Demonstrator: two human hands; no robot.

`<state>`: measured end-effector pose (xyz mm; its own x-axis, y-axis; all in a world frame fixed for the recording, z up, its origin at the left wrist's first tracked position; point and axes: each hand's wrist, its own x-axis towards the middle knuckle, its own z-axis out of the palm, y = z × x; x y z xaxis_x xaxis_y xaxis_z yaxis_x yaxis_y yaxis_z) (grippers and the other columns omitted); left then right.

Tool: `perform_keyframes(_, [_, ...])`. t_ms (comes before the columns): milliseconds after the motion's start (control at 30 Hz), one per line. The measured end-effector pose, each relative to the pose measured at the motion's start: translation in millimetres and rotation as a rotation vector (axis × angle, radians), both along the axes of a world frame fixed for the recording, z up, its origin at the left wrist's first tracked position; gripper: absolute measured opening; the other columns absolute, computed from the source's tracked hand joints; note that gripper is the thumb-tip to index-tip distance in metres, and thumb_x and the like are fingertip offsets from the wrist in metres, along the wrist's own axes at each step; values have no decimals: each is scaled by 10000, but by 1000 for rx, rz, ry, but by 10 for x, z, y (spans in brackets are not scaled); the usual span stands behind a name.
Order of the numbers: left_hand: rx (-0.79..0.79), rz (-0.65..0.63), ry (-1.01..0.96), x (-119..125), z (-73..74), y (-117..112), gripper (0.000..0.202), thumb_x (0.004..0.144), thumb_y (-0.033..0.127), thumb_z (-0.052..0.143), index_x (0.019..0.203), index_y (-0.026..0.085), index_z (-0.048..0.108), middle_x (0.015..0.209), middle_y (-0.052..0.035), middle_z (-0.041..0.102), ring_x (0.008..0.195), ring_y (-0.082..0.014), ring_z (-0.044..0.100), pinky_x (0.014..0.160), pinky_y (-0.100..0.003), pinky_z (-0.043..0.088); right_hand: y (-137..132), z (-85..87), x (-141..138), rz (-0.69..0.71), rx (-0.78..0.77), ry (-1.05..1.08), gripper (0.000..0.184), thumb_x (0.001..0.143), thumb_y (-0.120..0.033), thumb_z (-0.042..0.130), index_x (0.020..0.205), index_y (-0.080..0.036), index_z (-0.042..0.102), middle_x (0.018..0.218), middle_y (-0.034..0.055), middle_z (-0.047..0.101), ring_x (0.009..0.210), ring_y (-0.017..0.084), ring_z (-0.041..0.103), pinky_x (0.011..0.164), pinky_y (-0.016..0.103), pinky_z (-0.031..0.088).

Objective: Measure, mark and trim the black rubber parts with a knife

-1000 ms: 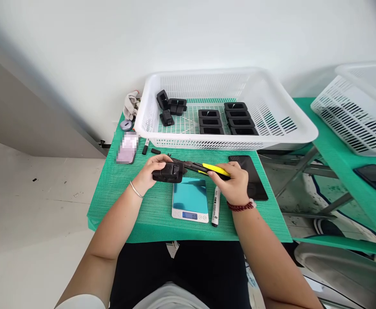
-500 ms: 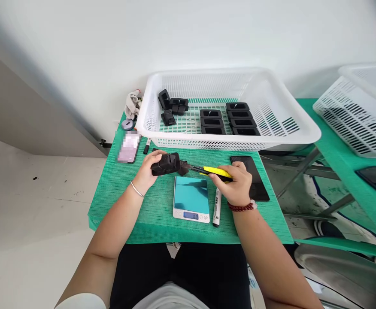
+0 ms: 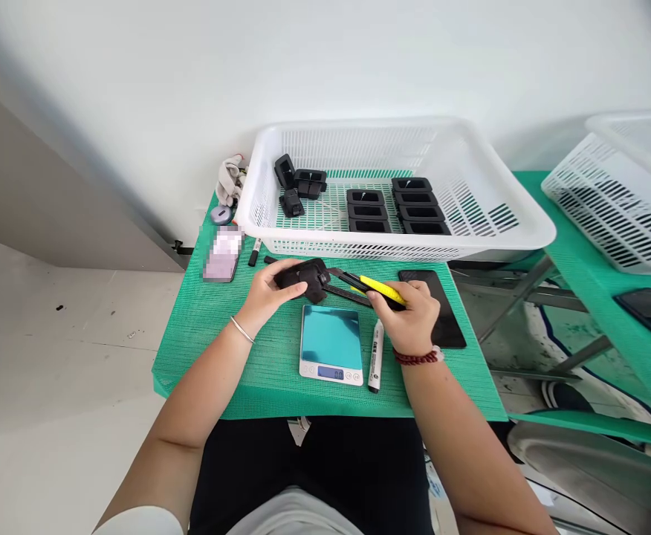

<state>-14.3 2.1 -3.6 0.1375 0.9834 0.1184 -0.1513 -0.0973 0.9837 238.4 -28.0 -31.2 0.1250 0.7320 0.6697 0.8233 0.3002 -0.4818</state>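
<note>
My left hand [image 3: 270,297] is closed around a black plastic part [image 3: 303,276], held just above the green mat behind the scale. My right hand [image 3: 412,316] grips a yellow and black caliper [image 3: 370,288], whose black jaws reach left and meet the part. A small digital scale [image 3: 332,344] with a shiny blue-green plate lies below the hands with nothing on it. A marker [image 3: 376,354] lies beside the scale, under my right hand.
A white basket [image 3: 487,200] at the back holds several black parts, some in neat rows. A dark phone [image 3: 442,312] lies right of my hand, another phone [image 3: 222,255] at the left. A second white basket [image 3: 620,193] stands on the neighbouring table at right.
My left hand has turned the black part and lifted it slightly toward the back. The caliper has tilted so that its jaws follow the part.
</note>
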Motion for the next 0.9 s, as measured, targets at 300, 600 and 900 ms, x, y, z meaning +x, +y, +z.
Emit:
perform_keyframes(300, [63, -26, 115, 17, -44, 5, 501, 600, 348, 832, 1066, 224, 695, 1100, -71, 709, 1079, -271, 632, 947, -436, 497, 27, -2, 3, 7, 100, -100, 240, 767, -434, 661, 739, -196, 649, 569, 15, 607, 563, 163, 507, 606, 332, 424])
perform_keyframes(600, [69, 23, 245, 20, -29, -7, 537, 573, 390, 842, 1055, 210, 688, 1064, -83, 715, 1019, -271, 646, 867, -404, 515, 30, 6, -3, -23, 57, -122, 263, 771, -461, 637, 715, -204, 634, 564, 10, 609, 532, 155, 492, 675, 349, 425])
perform_keyframes(900, [36, 62, 248, 21, -53, -11, 512, 557, 378, 850, 1019, 211, 704, 1020, -74, 719, 984, -267, 637, 842, -390, 487, 19, 7, -11, -29, 13, -106, 265, 769, -472, 634, 719, -213, 641, 573, 17, 606, 551, 167, 497, 669, 359, 426])
